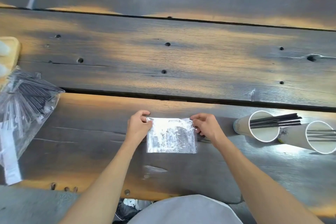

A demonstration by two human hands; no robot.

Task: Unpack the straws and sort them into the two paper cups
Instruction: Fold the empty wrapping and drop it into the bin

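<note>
The small clear packet (171, 135) lies flat on the worktop (181, 60) left of the two paper cups (261, 126), its far edge running crosswise, pinched at either top corner by the left hand (139, 125) and right hand (207, 126), fingers (195, 120) closed on film.

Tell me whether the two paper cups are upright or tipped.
Upright: both paper cups show their open rims from above, black straws leaning out over the rims.
</note>
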